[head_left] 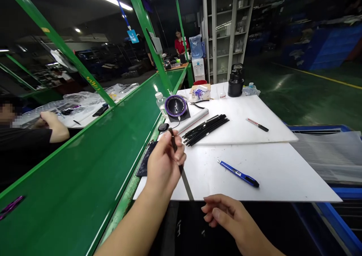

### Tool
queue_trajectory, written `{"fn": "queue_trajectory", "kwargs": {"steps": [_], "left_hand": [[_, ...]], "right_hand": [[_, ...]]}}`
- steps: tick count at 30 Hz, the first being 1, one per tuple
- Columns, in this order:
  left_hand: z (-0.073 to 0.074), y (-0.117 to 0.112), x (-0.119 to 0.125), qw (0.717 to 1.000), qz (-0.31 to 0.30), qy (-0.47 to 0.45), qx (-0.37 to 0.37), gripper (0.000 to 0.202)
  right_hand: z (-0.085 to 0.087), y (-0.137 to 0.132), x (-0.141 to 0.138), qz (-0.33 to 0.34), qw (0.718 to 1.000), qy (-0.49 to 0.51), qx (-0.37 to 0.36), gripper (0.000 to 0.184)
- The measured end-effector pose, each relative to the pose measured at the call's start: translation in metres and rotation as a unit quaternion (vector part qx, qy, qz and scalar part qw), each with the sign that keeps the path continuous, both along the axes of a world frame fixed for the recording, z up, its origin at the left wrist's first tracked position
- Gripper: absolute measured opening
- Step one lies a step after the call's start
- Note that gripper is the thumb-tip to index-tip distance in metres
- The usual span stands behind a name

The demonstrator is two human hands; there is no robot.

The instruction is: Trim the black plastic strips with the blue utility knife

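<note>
Left hand (164,161) hides much of the thin rod (185,180).

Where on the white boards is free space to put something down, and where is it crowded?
Free: the near board right of the blue pen, and the raised board between the black rods and the small cutter. Crowded: the far left corner around the purple ring, and the near left by the left hand holding a thin rod.

White table beside the green belt

The white table (283,173) is carrying a blue pen (238,173), a white board (254,133) with black sticks (205,129), and a small knife (257,124).
</note>
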State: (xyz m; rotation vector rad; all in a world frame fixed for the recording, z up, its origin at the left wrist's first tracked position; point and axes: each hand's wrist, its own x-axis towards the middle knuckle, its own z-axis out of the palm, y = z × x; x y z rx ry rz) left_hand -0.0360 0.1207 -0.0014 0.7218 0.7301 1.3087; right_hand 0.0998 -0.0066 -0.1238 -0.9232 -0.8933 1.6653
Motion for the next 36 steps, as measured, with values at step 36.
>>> {"fn": "queue_trajectory", "kwargs": {"steps": [36], "left_hand": [[-0.106, 0.139, -0.105, 0.695, 0.066, 0.684, 0.210, 0.054]], "right_hand": [[-0.002, 0.037, 0.160, -0.370, 0.924, -0.016, -0.091, 0.058]]}}
